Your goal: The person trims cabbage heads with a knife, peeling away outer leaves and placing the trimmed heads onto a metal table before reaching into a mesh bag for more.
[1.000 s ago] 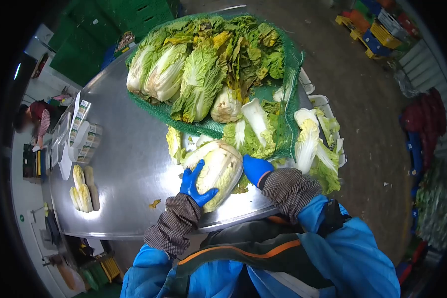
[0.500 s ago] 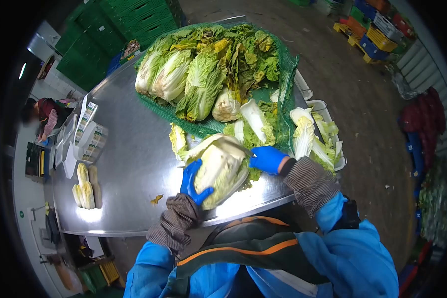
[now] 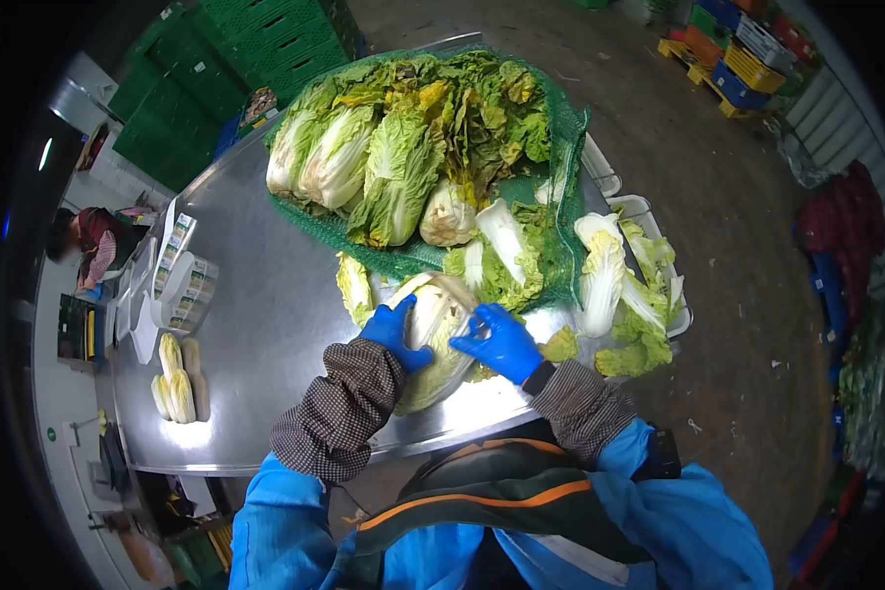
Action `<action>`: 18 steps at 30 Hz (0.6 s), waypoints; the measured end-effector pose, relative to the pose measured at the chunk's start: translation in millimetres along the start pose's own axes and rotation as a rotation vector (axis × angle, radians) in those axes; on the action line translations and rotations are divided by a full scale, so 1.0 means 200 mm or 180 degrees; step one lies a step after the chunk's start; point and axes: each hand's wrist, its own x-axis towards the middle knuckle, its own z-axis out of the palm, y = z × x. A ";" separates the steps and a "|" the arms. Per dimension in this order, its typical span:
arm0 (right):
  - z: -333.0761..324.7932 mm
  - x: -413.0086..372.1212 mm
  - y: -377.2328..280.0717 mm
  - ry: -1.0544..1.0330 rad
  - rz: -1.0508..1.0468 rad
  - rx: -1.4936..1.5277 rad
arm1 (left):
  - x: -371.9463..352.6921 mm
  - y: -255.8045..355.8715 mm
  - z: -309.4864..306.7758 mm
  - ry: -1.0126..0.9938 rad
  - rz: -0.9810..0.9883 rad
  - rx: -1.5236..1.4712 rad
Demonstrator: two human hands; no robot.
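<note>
A Chinese cabbage (image 3: 433,366) lies on the metal table before me, pale leaf bases pointing away. My left hand (image 3: 399,334), in a blue glove, grips its left side with the thumb across the top. My right hand (image 3: 501,344), gloved too, has its fingers bent against the upper right side, pinching the edge of an outer leaf (image 3: 450,287). Its fingertips are partly hidden. Loose leaves (image 3: 504,241) lie just beyond the cabbage, and a yellowish leaf (image 3: 354,288) is to its left.
Several whole cabbages (image 3: 396,187) rest on a green net sack (image 3: 359,248) at the back. Stripped leaves (image 3: 602,280) overhang a white tub (image 3: 680,323) at right. Small trimmed cabbages (image 3: 174,388) and label rolls (image 3: 189,287) are at left. A person (image 3: 96,241) works beyond.
My right hand has moved down and left onto the cabbage. My left hand has shifted up and right along it. A green leaf now shows below the stripped leaves at right.
</note>
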 end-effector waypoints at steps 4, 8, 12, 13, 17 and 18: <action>0.12 0.05 0.02 0.0394 -0.0370 0.1115 | -0.03 -0.01 -0.01 0.0141 -0.0174 -0.0084; 0.00 0.12 -0.06 0.0175 -0.0373 -0.0704 | -0.05 -0.23 0.07 0.0678 0.0098 -0.0856; -0.01 0.07 -0.11 0.0292 -0.0001 -0.0873 | -0.11 -0.75 0.06 0.0833 0.0159 -0.2876; -0.01 0.04 -0.10 0.0357 -0.0010 -0.0830 | -0.16 -0.76 0.03 0.1137 -0.0483 -0.1498; 0.02 -0.06 -0.03 0.0757 -0.0220 -0.0447 | -0.17 -0.58 0.01 0.2745 0.0831 -0.0090; 0.02 -0.08 -0.01 0.0824 -0.0267 -0.0313 | -0.16 -0.43 0.06 0.2169 0.0799 -0.1653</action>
